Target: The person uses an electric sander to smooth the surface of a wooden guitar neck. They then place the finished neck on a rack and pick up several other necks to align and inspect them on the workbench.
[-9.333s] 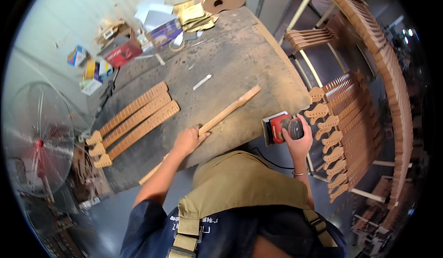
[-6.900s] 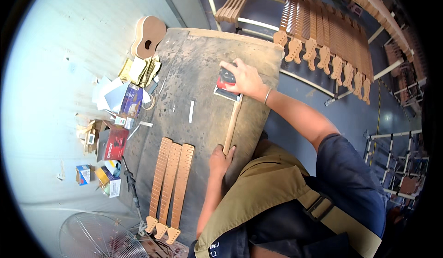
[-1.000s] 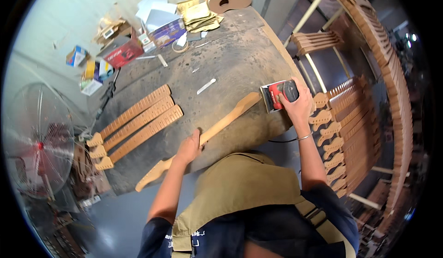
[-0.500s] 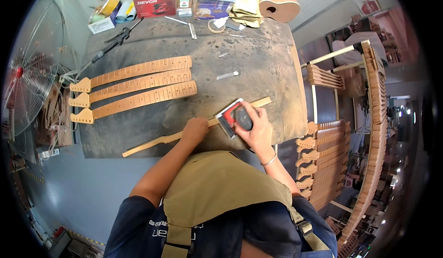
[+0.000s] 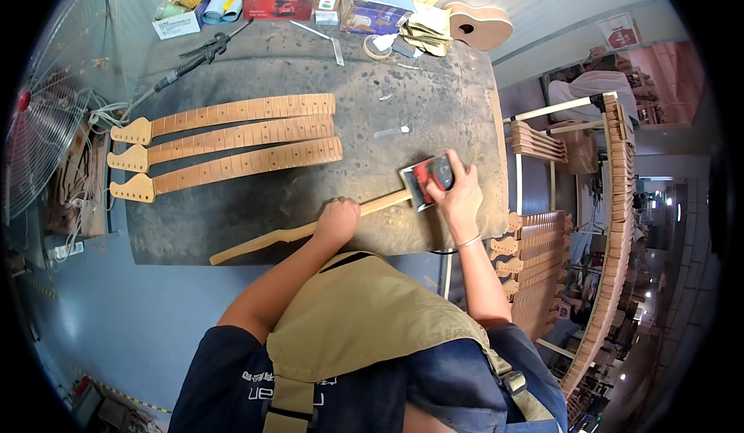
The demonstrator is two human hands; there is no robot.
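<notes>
A worker's left hand [image 5: 339, 220] closes its fingers around a long, pale wooden guitar neck [image 5: 384, 202] slanting along the six o'clock side of a dark, stained workbench [image 5: 442, 96], while the right hand [image 5: 463, 199] grips a red-and-black power sander [image 5: 432, 179] at the neck's two o'clock end; whether it touches the wood cannot be told. Three brown, fretted wooden necks [image 5: 240, 138] lie side by side at the bench's nine o'clock, and a tan, waisted wooden guitar body [image 5: 484, 27] stands near its one o'clock.

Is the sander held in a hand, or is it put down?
Held: the right hand grips the sander by its black top. Whether it is running, I cannot tell.
</notes>
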